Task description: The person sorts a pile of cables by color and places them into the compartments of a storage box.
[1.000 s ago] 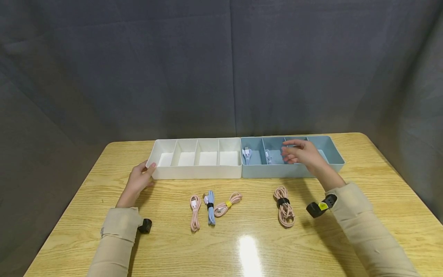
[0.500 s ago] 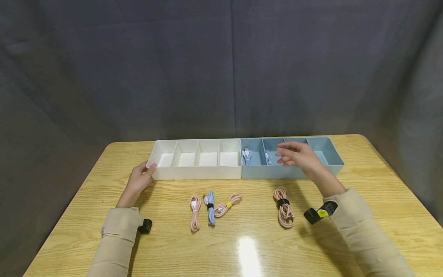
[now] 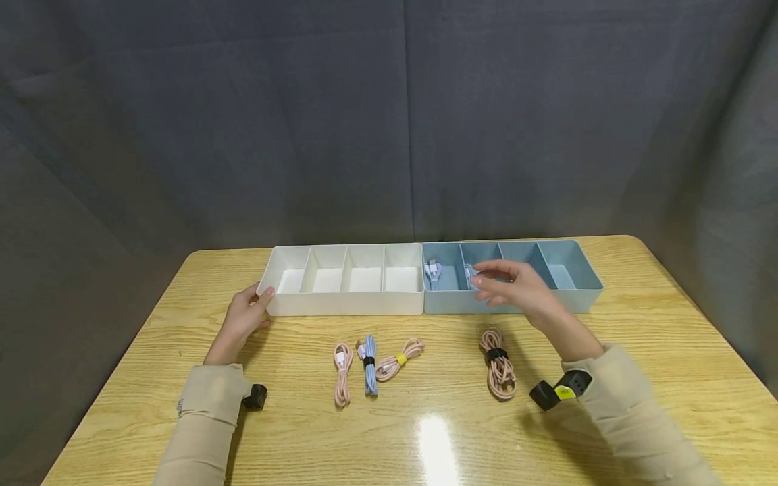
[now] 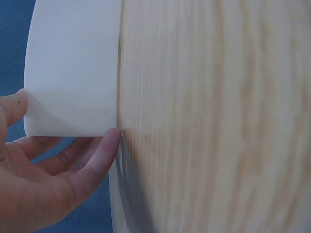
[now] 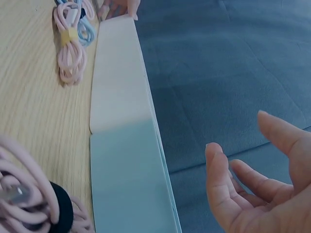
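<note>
My left hand [image 3: 242, 316] grips the left end of the white divided box [image 3: 346, 303], its thumb on the rim. In the left wrist view, the fingers [image 4: 97, 155] lie against that box's end [image 4: 73, 73]. Held above the blue divided box [image 3: 486, 302], my right hand [image 3: 527, 293] has its fingers spread and nothing between them. It partly covers the second compartment, where a light cable [image 3: 469, 275] lies. Another light cable [image 3: 433, 271] rests in the blue box's leftmost compartment. The right wrist view shows the right hand [image 5: 262, 189] touching nothing.
On the wooden table [image 3: 286, 432], before the white box, lie a pink cable [image 3: 343, 374], a blue cable [image 3: 371, 368] and a pink cable with a yellow tie [image 3: 400, 360]. A thicker pink cable [image 3: 500, 368] lies before the blue box. A dark curtain [image 3: 304, 135] hangs behind.
My right hand has moved left and slightly nearer over the blue box, uncovering its third compartment. My left hand has stayed on the white box's end.
</note>
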Demonstrator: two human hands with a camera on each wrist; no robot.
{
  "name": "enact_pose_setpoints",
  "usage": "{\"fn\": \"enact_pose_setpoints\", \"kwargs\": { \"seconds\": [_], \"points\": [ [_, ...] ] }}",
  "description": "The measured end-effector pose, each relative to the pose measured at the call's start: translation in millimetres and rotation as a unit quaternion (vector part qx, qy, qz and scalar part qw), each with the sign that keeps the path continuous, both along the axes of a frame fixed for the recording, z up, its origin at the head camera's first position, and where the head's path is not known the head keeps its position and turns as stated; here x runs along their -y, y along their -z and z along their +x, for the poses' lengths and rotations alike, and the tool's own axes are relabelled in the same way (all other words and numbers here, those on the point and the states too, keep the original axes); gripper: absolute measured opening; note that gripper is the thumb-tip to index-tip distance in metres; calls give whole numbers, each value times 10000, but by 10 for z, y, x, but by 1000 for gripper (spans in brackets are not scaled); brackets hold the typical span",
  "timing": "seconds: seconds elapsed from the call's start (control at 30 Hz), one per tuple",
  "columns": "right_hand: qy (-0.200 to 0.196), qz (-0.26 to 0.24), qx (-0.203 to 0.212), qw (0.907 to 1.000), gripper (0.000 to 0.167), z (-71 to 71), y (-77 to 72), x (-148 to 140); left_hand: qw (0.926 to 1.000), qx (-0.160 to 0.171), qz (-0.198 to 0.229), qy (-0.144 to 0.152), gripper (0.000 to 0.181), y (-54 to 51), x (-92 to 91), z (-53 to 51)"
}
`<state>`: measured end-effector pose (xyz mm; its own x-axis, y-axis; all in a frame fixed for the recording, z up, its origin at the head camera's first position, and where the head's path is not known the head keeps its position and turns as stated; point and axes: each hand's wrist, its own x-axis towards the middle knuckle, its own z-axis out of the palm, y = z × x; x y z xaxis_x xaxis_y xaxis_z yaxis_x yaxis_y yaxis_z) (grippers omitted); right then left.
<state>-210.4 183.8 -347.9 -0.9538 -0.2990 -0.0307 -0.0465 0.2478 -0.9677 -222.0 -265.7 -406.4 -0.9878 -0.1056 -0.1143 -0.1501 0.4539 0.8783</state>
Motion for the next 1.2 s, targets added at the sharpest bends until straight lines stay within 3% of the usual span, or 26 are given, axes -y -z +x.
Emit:
{"fn": "enact_pose_setpoints", "kwargs": {
  "seconds": [1.2],
  "points": [
    [-488, -184, 24, 9986, 49, 269, 166, 277, 10000, -21, 81, 9, 57, 9, 3, -5]
  ]
}}
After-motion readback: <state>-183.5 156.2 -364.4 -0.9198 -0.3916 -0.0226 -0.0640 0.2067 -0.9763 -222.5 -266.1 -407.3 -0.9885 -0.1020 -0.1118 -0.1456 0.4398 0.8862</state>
